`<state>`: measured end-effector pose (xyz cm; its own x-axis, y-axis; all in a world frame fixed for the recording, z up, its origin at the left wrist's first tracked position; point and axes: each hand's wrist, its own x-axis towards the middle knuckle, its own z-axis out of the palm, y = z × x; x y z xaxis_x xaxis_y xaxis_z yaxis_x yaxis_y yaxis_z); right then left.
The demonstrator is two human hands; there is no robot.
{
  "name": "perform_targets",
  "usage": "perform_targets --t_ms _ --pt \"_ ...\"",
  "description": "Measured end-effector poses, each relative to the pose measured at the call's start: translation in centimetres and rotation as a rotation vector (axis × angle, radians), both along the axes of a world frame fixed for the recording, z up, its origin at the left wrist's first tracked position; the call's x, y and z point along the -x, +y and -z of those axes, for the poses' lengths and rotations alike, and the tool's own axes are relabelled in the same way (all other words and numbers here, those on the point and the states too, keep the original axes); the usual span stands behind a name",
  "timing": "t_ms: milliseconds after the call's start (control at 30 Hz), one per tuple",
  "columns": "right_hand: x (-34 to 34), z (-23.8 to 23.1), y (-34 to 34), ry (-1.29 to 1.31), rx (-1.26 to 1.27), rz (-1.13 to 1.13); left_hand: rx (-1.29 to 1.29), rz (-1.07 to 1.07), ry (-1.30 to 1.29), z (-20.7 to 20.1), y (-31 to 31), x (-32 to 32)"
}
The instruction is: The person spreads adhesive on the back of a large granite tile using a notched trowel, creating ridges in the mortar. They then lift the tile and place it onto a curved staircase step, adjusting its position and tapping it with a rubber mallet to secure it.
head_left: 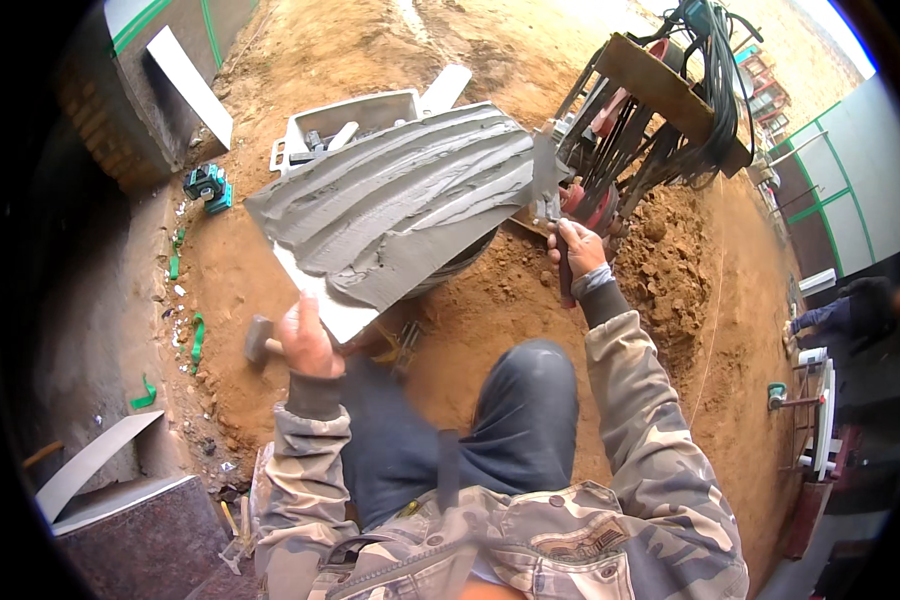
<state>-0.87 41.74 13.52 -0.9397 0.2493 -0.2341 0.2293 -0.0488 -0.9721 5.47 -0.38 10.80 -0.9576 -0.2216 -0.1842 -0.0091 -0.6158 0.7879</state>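
Observation:
A pale tile [350, 318] is spread with wet grey mortar [410, 195] in long ridges, with a smoother band along its near right side. My left hand [308, 335] grips the tile's near left corner, thumb on top. In my right hand [578, 248] is the dark handle of a trowel [546, 172], fingers wrapped round it. The trowel's mortar-smeared blade stands at the tile's far right corner. Under the tile, the rim of a dark round container [462, 264] partly shows. Beside my left hand lies a mallet [259, 340].
Behind the tile stands a white crate [355, 112] of tools. A cart [660, 85] loaded with coiled cables stands at the far right, by heaped soil [665, 280]. A teal device [208, 187] sits on the ground at left. At far right another person [850, 305] bends over.

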Motion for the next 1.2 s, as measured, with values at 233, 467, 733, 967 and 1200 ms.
perform_targets --t_ms 233,467,733,967,1200 --pt "0.8 2.4 -2.7 0.123 -0.043 -0.056 -0.060 0.047 -0.030 -4.4 0.1 0.3" --pt "-7.0 4.3 -1.5 -0.015 -0.173 -0.140 -0.028 0.093 -0.081 -5.2 0.2 0.1" --pt "-13.8 7.2 2.3 -0.213 -0.111 0.095 -0.027 0.058 -0.058 -2.7 -0.8 0.3" --pt "-9.8 7.7 5.4 -0.210 0.224 0.285 0.103 -0.049 -0.028 3.0 -2.0 2.1" --pt "0.0 11.5 9.0 -0.105 0.662 0.225 0.017 0.056 0.023 7.6 -5.4 1.1"
